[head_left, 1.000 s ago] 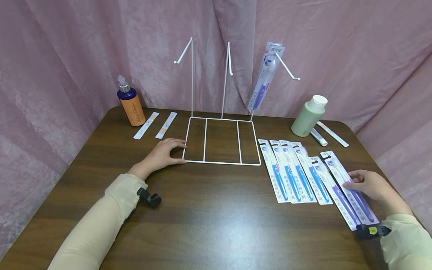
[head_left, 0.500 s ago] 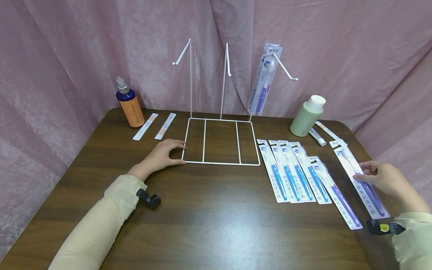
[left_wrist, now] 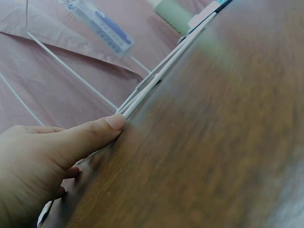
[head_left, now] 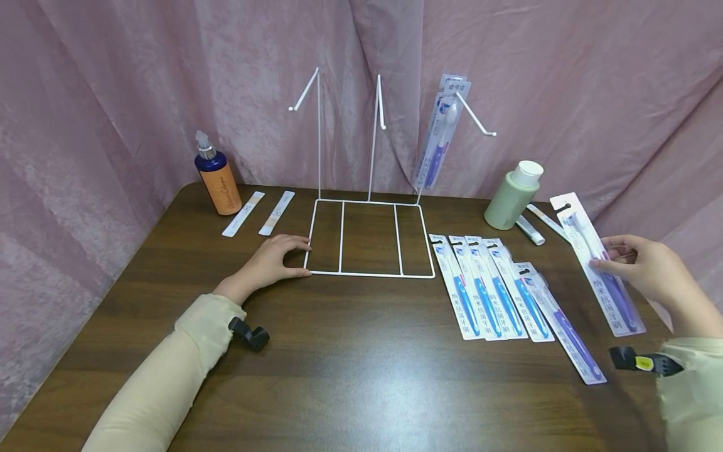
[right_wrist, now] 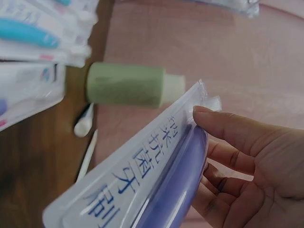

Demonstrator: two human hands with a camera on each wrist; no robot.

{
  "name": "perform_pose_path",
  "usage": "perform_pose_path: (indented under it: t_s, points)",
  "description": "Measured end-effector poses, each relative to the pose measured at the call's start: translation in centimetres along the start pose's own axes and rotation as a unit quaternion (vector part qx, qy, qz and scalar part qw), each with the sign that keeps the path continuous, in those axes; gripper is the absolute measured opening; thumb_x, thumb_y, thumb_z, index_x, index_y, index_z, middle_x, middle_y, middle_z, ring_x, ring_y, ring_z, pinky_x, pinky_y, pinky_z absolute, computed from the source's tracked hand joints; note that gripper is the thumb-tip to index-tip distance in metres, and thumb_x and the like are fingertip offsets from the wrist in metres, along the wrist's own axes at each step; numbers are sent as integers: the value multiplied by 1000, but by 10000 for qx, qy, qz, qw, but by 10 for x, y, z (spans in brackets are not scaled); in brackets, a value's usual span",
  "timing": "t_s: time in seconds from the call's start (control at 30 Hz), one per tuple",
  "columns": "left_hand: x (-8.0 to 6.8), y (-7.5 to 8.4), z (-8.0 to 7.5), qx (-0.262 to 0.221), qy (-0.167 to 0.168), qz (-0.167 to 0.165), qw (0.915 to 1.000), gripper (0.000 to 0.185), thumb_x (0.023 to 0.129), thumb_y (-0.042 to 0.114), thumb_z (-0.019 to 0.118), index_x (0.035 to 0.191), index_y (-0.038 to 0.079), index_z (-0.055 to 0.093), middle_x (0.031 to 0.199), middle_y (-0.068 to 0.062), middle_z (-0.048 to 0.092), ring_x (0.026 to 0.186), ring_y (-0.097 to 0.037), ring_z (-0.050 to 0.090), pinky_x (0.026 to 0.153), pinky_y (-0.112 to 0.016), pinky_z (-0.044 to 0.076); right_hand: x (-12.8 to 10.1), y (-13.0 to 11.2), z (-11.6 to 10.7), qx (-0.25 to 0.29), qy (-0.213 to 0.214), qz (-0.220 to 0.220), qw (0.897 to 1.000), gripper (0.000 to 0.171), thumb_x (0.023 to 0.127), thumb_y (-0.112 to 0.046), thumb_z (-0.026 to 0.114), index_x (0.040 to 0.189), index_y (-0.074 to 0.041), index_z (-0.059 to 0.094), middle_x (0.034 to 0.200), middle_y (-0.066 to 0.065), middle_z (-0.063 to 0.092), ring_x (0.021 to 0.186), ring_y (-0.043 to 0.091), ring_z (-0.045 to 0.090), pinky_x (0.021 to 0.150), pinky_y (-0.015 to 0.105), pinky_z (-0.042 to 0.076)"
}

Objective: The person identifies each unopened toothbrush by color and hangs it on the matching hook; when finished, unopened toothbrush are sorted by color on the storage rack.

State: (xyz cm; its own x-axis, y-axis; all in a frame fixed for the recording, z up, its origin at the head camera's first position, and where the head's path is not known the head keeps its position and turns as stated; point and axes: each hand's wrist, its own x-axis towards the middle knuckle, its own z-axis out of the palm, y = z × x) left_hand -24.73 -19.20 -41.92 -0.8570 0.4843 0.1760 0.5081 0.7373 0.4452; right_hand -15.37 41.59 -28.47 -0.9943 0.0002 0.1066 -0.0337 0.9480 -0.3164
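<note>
My right hand [head_left: 652, 267] pinches a purple packaged toothbrush [head_left: 615, 298] by its edge, thumb on the front, and holds it tilted up off the table. In the right wrist view the pack's purple handle [right_wrist: 175, 185] faces the camera. My left hand [head_left: 270, 258] grips the front left corner of a white wire display rack [head_left: 373, 274], thumb at the corner and fingers along the left rail. Purple toothbrush packs [head_left: 443, 135] hang on the rack's right hook. Several blue toothbrush packs [head_left: 460, 292] and a purple toothbrush pack [head_left: 570, 333] lie right of the rack.
A green bottle [head_left: 511, 198] with a white cap stands at back right, beside a small tube [head_left: 531, 230] and a narrow white packet [head_left: 546, 220]. At back left are an orange and blue pump bottle [head_left: 219, 182] and two narrow packets [head_left: 244, 213]. A pink curtain hangs behind.
My right hand has taken the purple toothbrush pack from the right end of the row, moved it rightward and raised it off the table. The left hand stays at the rack's corner.
</note>
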Motion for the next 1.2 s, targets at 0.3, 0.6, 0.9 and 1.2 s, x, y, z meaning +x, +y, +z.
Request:
perform_pose_path:
  t_s: [0.3, 0.6, 0.9, 1.2]
  points:
    - [0, -1, 0, 23, 4, -8, 10000, 57, 77, 39, 79, 124, 11, 63, 141, -10, 54, 134, -34, 43, 112, -59, 26, 13, -34, 1, 487, 358, -122, 9981, 49, 86, -29, 72, 119, 4, 59, 72, -33, 49, 62, -15, 46, 54, 16, 37]
    - [-1, 0, 0, -25, -36, -57, 10000, 57, 78, 39, 78, 125, 11, 63, 141, -10, 53, 134, -33, 42, 112, -59, 25, 21, -65, 3, 871, 901, -340, 9915, 48, 86, -27, 72, 123, 2, 59, 72, -39, 43, 65, -18, 43, 55, 10, 37]
    - [-1, 2, -2, -17, -39, -62, 10000, 57, 78, 39, 78, 124, 11, 63, 141, -10, 53, 134, -34, 42, 112, -60, 26, 24, -101, 5, 1484, 1599, -250, 9756, 48, 87, -27, 72, 126, -3, 59, 77, -35, 46, 70, -15, 46, 57, 5, 37]
    - [-1, 2, -1, -29, -26, -47, 10000, 56, 78, 38, 79, 124, 10, 63, 141, -10, 53, 134, -34, 42, 112, -59, 25, 30, -125, 10, 2064, 2029, -565, 9555, 44, 84, -14, 75, 123, 0, 61, 78, -33, 51, 70, -14, 50, 60, 3, 39]
